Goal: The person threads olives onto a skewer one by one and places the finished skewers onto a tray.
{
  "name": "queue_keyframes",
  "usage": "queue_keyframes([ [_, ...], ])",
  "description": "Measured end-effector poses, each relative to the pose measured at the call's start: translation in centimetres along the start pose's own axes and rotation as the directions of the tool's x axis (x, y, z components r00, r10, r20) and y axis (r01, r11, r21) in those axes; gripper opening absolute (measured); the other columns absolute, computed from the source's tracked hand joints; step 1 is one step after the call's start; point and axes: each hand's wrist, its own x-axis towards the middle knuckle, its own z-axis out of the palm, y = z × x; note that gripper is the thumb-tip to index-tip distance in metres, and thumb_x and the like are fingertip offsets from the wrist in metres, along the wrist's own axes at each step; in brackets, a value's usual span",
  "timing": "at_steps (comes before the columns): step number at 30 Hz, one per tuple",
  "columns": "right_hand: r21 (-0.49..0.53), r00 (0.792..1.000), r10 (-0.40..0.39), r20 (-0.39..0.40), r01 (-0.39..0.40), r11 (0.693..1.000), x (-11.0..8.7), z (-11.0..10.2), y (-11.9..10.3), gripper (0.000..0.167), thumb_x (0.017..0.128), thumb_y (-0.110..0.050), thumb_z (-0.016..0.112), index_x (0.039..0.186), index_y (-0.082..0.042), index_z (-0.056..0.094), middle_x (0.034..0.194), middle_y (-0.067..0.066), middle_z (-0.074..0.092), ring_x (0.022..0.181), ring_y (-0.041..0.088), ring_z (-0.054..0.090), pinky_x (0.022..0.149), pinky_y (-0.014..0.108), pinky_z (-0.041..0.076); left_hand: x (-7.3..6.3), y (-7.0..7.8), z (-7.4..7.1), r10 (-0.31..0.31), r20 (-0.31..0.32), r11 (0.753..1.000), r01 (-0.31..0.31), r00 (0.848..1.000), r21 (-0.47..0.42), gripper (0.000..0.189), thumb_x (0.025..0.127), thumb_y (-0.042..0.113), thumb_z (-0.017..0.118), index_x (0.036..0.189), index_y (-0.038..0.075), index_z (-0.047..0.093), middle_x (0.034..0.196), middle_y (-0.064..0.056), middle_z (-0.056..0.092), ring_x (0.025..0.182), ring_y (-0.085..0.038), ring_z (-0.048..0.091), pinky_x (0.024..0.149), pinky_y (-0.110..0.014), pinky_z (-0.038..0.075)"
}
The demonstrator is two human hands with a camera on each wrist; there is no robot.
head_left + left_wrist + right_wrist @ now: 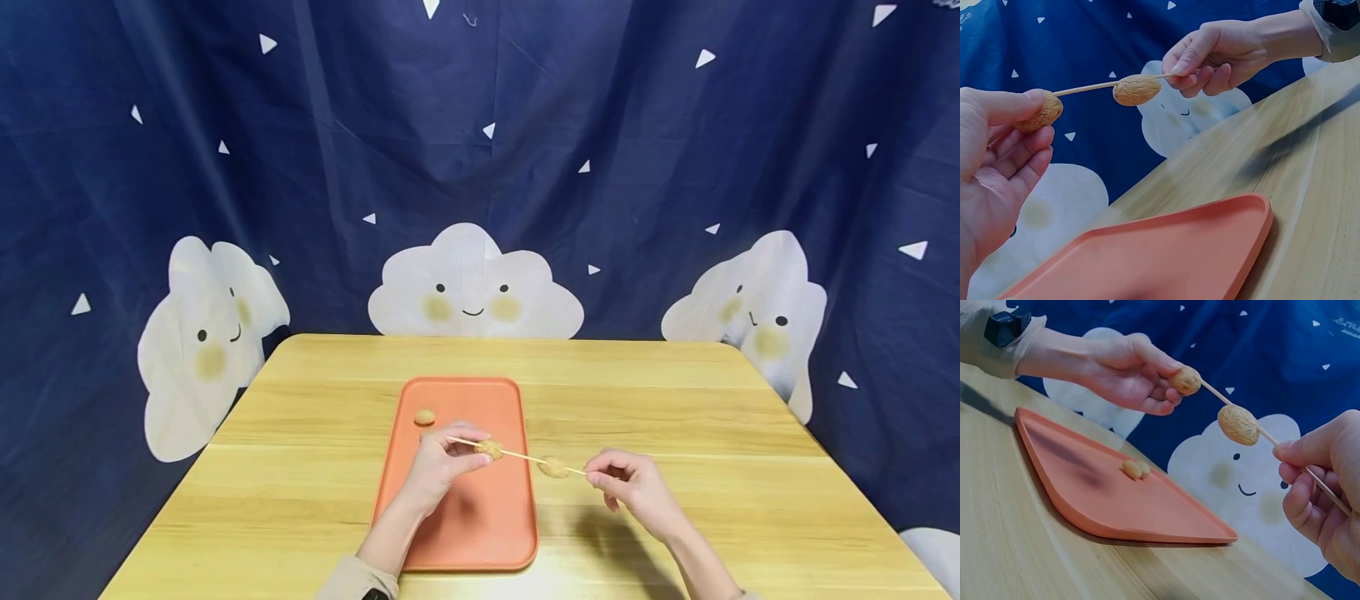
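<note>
A thin wooden skewer [525,457] is held above the table, tilted slightly. My right hand [630,487] grips its right end between thumb and fingers. Threaded midway is a wrinkled golden-brown oval ball [1137,90]. A second such ball [1185,380] sits farther left on the skewer, pinched by the thumb and fingers of my left hand [442,467]. In the head view the skewer's tip pokes out past this ball. My left hand hovers over an orange tray [480,533]. Near the tray's far left corner lies another golden-brown piece [424,417], which looks two-lobed in the right wrist view.
The tray rests left of centre on a light wooden table [712,417]. Behind the table hangs a dark blue curtain [525,108] with white clouds and small triangles. A dark watch [1007,328] sits on my left wrist.
</note>
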Motion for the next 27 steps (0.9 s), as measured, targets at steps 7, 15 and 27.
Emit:
queue_keyframes([
  [7,-0.008,1.000,-0.006,-0.004,0.006,1.000,0.20,0.19,0.12,0.010,0.085,0.005,0.059,0.087,-0.003,0.065,0.075,0.009,0.057,0.045,0.013,0.048,0.038,0.031,0.042,0.09,-0.02,0.14,-0.012,0.013,1.000,0.012,1.000,-0.015,0.036,0.071,-0.012,0.070,0.102,-0.024,0.056,0.091,0.000,0.060,0.078,-0.009,0.061,0.071,-0.022,0.053],
  [15,0.022,1.000,-0.028,0.012,0.027,0.999,0.40,0.43,0.24,0.011,0.085,0.006,0.059,0.087,-0.003,0.065,0.075,0.018,0.055,0.044,0.013,0.048,0.036,0.034,0.041,0.09,-0.30,0.35,0.003,0.024,0.999,-0.002,1.000,-0.047,0.036,0.071,-0.013,0.069,0.101,-0.026,0.053,0.090,0.001,0.061,0.077,-0.009,0.062,0.070,-0.021,0.053],
  [27,0.037,0.999,-0.039,0.019,0.038,0.999,0.69,0.79,0.34,0.011,0.085,0.007,0.058,0.087,-0.002,0.065,0.073,0.011,0.055,0.044,0.012,0.048,0.035,0.032,0.041,0.06,-0.62,0.76,-0.019,0.015,0.998,0.020,1.000,-0.064,0.037,0.071,-0.014,0.069,0.101,-0.027,0.053,0.090,0.001,0.062,0.077,-0.009,0.062,0.069,-0.021,0.053],
])
